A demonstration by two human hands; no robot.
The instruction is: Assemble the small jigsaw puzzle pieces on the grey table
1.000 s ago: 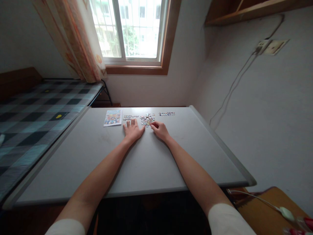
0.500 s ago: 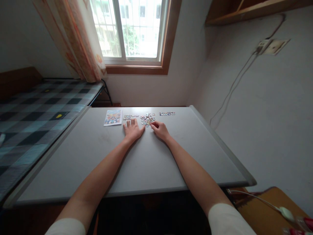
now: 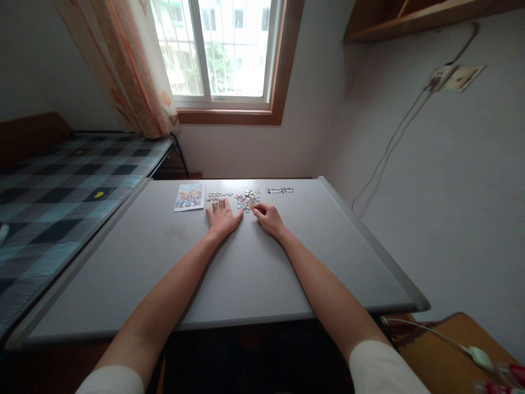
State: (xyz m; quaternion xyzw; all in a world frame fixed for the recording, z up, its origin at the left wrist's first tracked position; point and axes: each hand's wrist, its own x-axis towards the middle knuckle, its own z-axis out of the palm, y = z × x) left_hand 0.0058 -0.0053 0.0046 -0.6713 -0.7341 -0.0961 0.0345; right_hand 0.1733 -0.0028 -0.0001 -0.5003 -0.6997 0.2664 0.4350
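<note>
A loose pile of small colourful jigsaw pieces point(image 3: 248, 199) lies near the far side of the grey table. My left hand point(image 3: 223, 218) rests flat just left of the pile, fingers spread, holding nothing. Beyond its fingertips is a group of jigsaw pieces laid in rows point(image 3: 220, 195). At the pile's near right edge, my right hand point(image 3: 268, 217) is closed in a pinch on a jigsaw piece, mostly covered by the fingers. Another strip of jigsaw pieces point(image 3: 280, 191) lies farther right. Left of my left hand is a printed picture sheet point(image 3: 190, 197).
The grey table point(image 3: 254, 273) has raised side edges. A bed with a checked cover point(image 3: 82, 175) stands to the left. Beyond the table are a curtain point(image 3: 131, 71) and a window point(image 3: 233, 49). A wooden stool-like surface point(image 3: 447, 355) with a white cable is at lower right.
</note>
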